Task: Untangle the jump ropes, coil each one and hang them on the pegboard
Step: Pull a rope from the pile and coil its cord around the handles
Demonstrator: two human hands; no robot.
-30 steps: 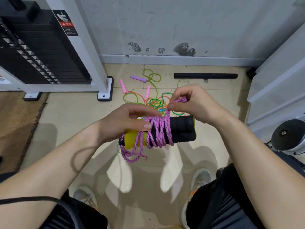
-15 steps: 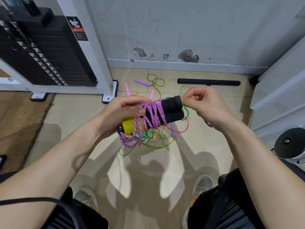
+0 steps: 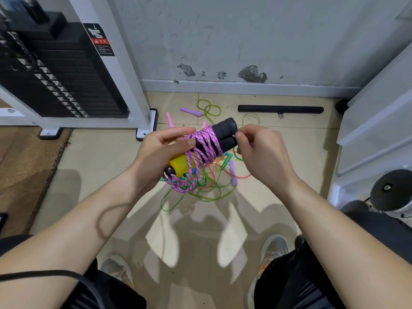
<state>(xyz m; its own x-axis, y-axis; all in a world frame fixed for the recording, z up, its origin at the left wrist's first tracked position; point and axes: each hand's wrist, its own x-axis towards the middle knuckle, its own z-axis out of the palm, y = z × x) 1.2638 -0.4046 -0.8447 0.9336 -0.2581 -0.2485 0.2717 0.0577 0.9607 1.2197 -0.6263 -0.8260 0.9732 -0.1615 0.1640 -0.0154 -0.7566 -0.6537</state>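
Left hand (image 3: 160,150) is recorded grasping the black foam handles (image 3: 226,130) near their yellow end (image 3: 181,165), with the thumb pressed across the windings and the fingers curled round the far side. The pink jump rope (image 3: 206,141) is wound in crossed turns round both handles, which are held side by side above the floor and tilted up toward the right; several loose loops are left hanging below the yellow end. Right hand (image 3: 260,152) is held at the upper tip of the handles, fingers curled and thumb and forefinger drawn together, the forefinger touching the foam. Whether a cord end is pinched there cannot be told. Directly beneath the bundle a tangle of green and orange ropes (image 3: 209,192) is spread on the tiled floor (image 3: 100,166), with a purple handle (image 3: 233,175) lying in it and another purple handle (image 3: 190,111) and a pink handle (image 3: 169,120) nearer the wall. Open floor is bounded on the left by the foot of the white machine frame (image 3: 147,126) and the edge of a brown mat (image 3: 24,170), at the back by the baseboard (image 3: 245,86) and a black bar (image 3: 281,109) lying just before it, and on the right by a white stepped unit (image 3: 374,130). Two shoes (image 3: 274,248) are seen planted on the near tiles, apart from the tangle.
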